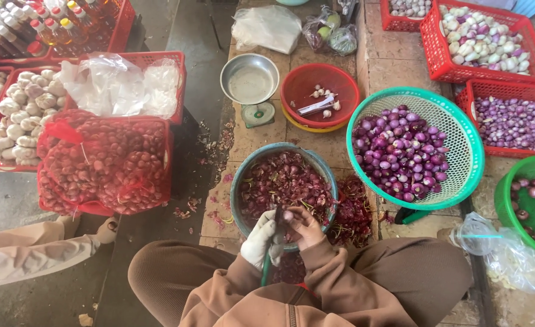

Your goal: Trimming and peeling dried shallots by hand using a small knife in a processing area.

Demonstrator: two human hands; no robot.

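Head view: gloved left hand grips a knife; right hand pinches a shallot beside red mesh sack.

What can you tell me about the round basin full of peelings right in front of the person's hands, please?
The basin is round, with a teal-green rim, and looks like plastic. It sits upright on the tiled floor and is filled with dark red-purple shallot skins and trimmings; more skins lie spilled on the floor at its right side. Its near edge is covered by the left hand, in a white glove, and the bare right hand. A green mesh basket of peeled shallots stands to its right.
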